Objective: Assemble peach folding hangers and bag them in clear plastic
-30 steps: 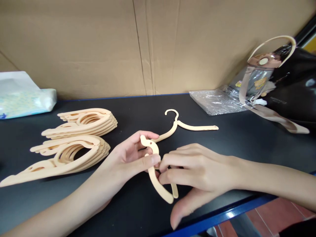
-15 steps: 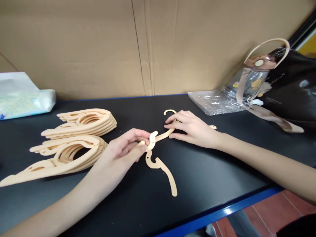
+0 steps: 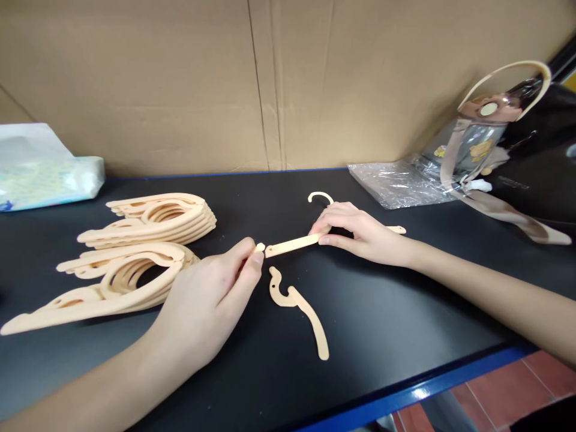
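Observation:
My left hand [image 3: 216,291] is closed in a pinch. Between thumb and forefinger it grips a small beige plastic hanger piece [image 3: 260,246], of which only the tip shows. My right hand [image 3: 360,234] is shut on a beige plastic hanger [image 3: 292,245] lying low over the table. A straight bar of the hanger with a holed end points toward my left fingertips, a slight gap apart. Its curved hook [image 3: 320,195] shows behind my right fingers, and its other end [image 3: 396,229] sticks out past the hand. Below both hands lies a loose curved hanger arm [image 3: 310,312].
Two stacks of folded beige hangers [image 3: 157,219] [image 3: 135,282] lie at left, behind them a soft white-and-blue packet [image 3: 54,174]. At right are a clear plastic bag [image 3: 387,180], a strapped water bottle [image 3: 486,132] and a black bag [image 3: 540,174]. Cardboard [image 3: 180,84] stands behind the black table [image 3: 382,336].
The S-shaped piece at the hanger bar's end has come away in my left hand, which has turned and drawn slightly left. The bar's holed end is now uncovered. The view shifted slightly.

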Action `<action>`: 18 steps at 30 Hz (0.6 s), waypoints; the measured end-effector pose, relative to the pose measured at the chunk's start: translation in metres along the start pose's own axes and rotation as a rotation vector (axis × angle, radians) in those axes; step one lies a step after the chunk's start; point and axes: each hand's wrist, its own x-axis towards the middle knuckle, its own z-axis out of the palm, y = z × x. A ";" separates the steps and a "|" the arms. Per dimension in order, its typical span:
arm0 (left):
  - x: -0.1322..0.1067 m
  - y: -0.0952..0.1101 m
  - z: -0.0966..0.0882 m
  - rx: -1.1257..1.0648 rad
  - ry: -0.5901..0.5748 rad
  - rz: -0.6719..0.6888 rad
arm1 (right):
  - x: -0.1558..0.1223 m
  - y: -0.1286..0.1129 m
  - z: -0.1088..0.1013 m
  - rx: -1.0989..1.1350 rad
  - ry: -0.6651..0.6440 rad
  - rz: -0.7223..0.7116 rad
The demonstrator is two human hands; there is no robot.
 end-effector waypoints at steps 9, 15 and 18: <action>0.001 0.007 -0.001 0.236 -0.020 -0.024 | 0.000 0.001 -0.006 0.136 0.034 -0.031; 0.000 0.011 -0.002 0.279 -0.042 -0.038 | 0.000 -0.001 -0.006 0.187 0.015 -0.045; 0.000 0.008 0.001 0.269 -0.050 -0.003 | 0.000 -0.002 -0.006 0.203 0.022 -0.044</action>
